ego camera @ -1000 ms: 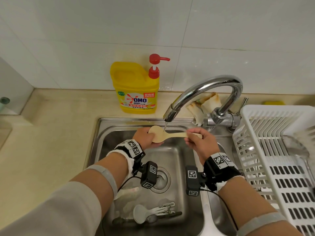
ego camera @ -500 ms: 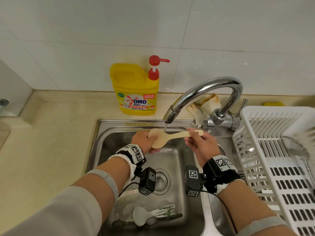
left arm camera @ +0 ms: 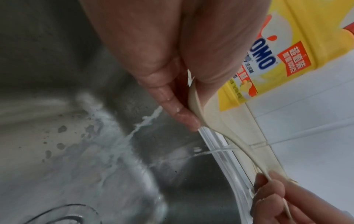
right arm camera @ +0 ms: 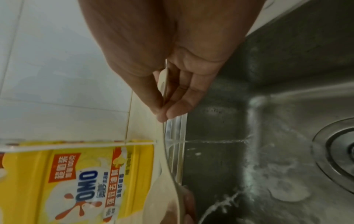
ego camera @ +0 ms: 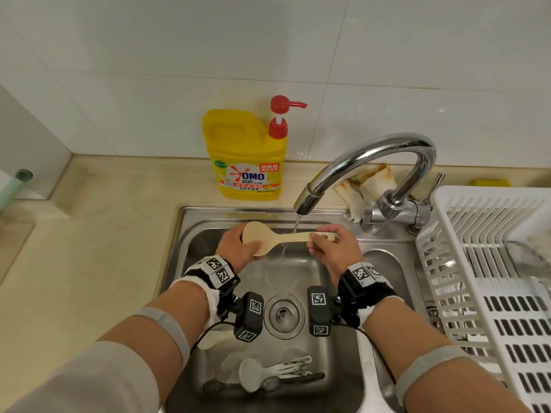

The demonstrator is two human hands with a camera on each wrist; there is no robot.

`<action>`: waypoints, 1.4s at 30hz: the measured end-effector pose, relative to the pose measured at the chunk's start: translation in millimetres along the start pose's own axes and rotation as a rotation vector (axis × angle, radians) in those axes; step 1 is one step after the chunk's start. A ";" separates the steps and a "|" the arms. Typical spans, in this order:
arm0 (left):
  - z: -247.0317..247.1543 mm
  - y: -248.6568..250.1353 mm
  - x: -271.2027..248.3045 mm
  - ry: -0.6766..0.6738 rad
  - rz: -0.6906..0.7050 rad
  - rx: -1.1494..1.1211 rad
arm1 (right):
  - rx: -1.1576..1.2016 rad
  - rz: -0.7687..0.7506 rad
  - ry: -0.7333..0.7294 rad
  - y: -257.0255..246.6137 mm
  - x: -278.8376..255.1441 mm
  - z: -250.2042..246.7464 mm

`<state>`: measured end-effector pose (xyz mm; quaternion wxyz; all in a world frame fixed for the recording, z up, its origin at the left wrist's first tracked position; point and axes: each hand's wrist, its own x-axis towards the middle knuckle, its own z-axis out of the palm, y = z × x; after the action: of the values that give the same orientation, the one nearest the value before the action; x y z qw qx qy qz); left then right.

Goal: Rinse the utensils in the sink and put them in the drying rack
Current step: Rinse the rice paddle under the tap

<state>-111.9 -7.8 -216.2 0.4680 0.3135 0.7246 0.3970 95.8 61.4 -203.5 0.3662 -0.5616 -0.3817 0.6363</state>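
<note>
A yellow detergent bottle (ego camera: 249, 156) with a red pump is standing upright on the beige countertop (ego camera: 98, 234), upper centre of the head view, against the white tiled wall (ego camera: 179, 55). A crumpled cloth (ego camera: 369, 186), stained brown at its edges, is lying behind the tap at centre right. A small yellow item (ego camera: 490, 183), possibly a sponge, is resting at the far right against the wall. A greenish cylindrical object (ego camera: 18, 186) is showing at the left edge, only partly in frame.
</note>
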 end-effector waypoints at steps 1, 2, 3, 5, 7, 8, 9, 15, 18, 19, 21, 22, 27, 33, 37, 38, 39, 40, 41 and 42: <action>-3.9 -0.7 -1.2 0.017 0.000 -0.007 | -0.041 0.003 -0.006 2.1 2.2 3.7; -7.7 -1.4 -1.7 0.047 0.003 0.014 | -0.086 0.006 -0.012 4.4 4.4 7.2; -12.1 -3.1 -2.0 0.075 0.016 0.047 | -0.129 0.010 -0.019 5.4 5.5 11.1; -20.2 -5.5 -2.0 0.112 0.029 0.078 | -0.204 0.019 -0.040 6.1 5.7 17.8; -26.9 -8.9 -2.2 0.140 0.035 0.069 | -0.244 0.023 -0.074 4.3 3.9 23.5; -29.8 -10.8 -3.1 0.154 0.032 0.062 | -0.249 0.022 -0.091 3.3 2.9 26.1; -31.9 -12.3 -4.0 0.169 0.026 0.037 | -0.241 0.024 -0.106 2.6 1.9 28.5; -40.6 -15.9 -12.3 0.227 -0.006 -0.127 | -0.021 0.140 -0.184 0.4 -5.7 39.4; -40.1 -17.2 -13.6 0.236 0.005 -0.135 | -0.064 0.155 -0.182 -1.1 -7.2 39.5; -40.2 -18.8 -13.2 0.240 0.002 -0.142 | -0.071 0.155 -0.182 -0.8 -6.2 39.4; -40.1 -19.1 -12.9 0.228 0.001 -0.153 | -0.037 0.161 -0.198 -1.3 -4.7 39.6; -39.2 -17.8 -12.9 0.216 0.002 -0.157 | -0.009 0.163 -0.207 -1.8 -4.0 39.5; -28.1 -14.0 -13.7 0.200 -0.063 -0.355 | 0.113 0.202 -0.230 -5.6 -2.0 35.6; -23.8 -17.9 -5.8 0.182 -0.111 -0.401 | 0.010 0.160 -0.227 -5.2 0.5 32.3; -29.8 -21.2 -0.4 0.136 -0.190 -0.320 | -0.105 0.039 -0.200 -6.7 -0.4 30.6; -29.7 -23.6 4.1 0.130 -0.204 -0.374 | -0.126 0.003 -0.184 -6.5 -0.7 30.6; -28.0 -24.5 6.7 0.109 -0.208 -0.415 | -0.137 -0.028 -0.170 -6.6 -0.8 30.5; -27.0 -22.9 6.7 0.071 -0.212 -0.429 | -0.139 -0.054 -0.157 -6.9 -0.5 30.8; -25.7 -23.3 8.3 0.042 -0.224 -0.438 | -0.140 -0.073 -0.148 -7.4 0.1 30.9; -24.5 -22.7 8.5 0.023 -0.255 -0.457 | -0.138 -0.085 -0.142 -8.3 0.1 30.6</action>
<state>-139.6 -18.8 -233.5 0.5647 0.1014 0.6549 0.4918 65.7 62.9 -193.7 0.3253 -0.5222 -0.4729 0.6307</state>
